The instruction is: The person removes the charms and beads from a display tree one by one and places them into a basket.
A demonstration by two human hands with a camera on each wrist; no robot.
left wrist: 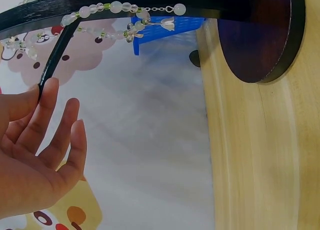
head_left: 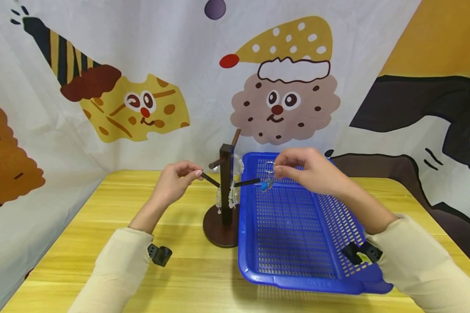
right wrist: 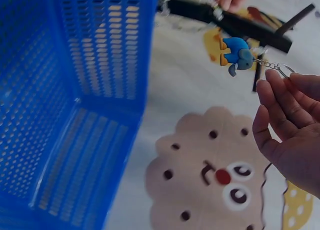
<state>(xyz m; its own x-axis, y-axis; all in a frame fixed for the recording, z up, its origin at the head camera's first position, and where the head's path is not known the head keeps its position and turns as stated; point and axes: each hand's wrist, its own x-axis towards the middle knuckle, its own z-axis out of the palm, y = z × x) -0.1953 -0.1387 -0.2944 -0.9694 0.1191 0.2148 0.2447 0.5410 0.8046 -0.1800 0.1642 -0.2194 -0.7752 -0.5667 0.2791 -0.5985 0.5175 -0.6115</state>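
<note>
Dangling blue keychain (right wrist: 237, 54), right wrist only

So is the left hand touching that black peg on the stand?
Touching. In the left wrist view, the fingers of the left hand rest against the tip of the black peg; the head view shows the same contact.

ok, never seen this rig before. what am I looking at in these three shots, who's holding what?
No robot: a person with cameras on the head and each wrist. The head view shows a yellow wooden table bearing a dark brown wooden peg stand hung with clear beaded strings, beside a blue perforated plastic basket. The left hand touches the tip of one black peg; its wrist view looks along that peg. The right hand pinches the ring of a blue figure keychain over the basket, as the right wrist view shows.
</note>
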